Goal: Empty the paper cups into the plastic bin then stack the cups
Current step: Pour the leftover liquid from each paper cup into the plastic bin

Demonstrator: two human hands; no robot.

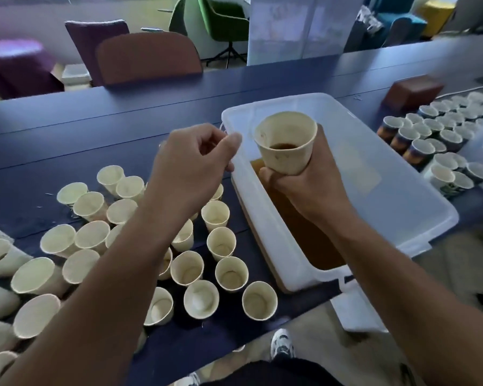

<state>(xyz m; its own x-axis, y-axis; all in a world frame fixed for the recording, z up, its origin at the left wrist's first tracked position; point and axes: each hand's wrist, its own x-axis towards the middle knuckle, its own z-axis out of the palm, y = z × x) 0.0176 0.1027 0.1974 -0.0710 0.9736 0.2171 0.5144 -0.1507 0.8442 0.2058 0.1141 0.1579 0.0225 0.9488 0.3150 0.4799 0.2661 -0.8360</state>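
Cup (pixel 286 143) base hidden in right hand (pixel 304 185).

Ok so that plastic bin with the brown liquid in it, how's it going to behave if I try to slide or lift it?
Probably heavy: the plastic bin holds a broad pool of brown liquid. The liquid would likely slosh if it's pushed fast, since there's no lid on. The thin translucent walls may flex if it's lifted by one end, so two hands seem wise; for now the right hand holds a paper cup.
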